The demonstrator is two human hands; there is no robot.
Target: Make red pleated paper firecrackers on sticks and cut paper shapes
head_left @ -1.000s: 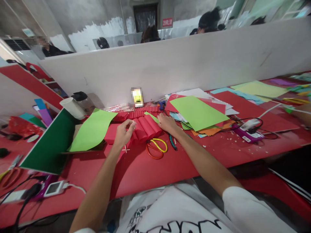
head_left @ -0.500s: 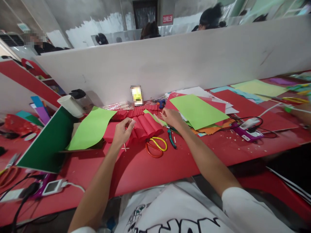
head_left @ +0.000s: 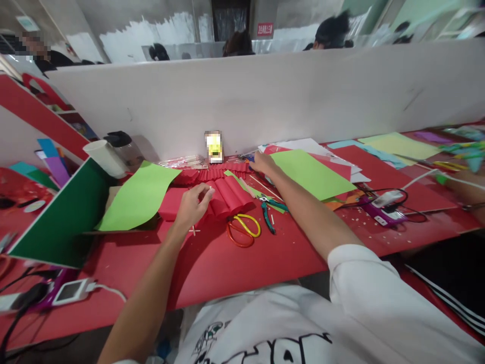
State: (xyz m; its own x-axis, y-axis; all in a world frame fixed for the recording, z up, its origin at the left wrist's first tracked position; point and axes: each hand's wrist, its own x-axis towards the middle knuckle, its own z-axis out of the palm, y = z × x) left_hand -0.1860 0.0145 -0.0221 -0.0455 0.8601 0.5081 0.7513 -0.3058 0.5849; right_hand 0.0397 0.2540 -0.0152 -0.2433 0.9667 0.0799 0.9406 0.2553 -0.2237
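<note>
My left hand [head_left: 195, 202] is closed in a pinch over the left part of the folded red paper [head_left: 229, 196]; whatever sits between its fingertips is too small to name. Farther back, my right hand [head_left: 263, 164] reaches to a blue tool [head_left: 250, 158] near the white partition, its fingers partly hidden. Between the arms lie scissors with red and yellow handles [head_left: 248, 225] and teal-handled pliers [head_left: 268, 215]. A crossed pair of small white sticks [head_left: 194, 231] is beside my left wrist. Pleated red paper [head_left: 223, 171] runs behind the folded piece.
Green sheets lie left [head_left: 140, 197] and right [head_left: 314, 174]. A dark green board [head_left: 56, 217] leans at the left, near a white roll [head_left: 105, 157] and a bottle [head_left: 125, 149]. A lit phone [head_left: 214, 146] stands against the partition [head_left: 235, 101]. A power strip [head_left: 382, 212] lies right.
My right hand has moved back, away from the red paper toward the blue tool. More of the pliers and a thin stick now show. My left hand has barely moved.
</note>
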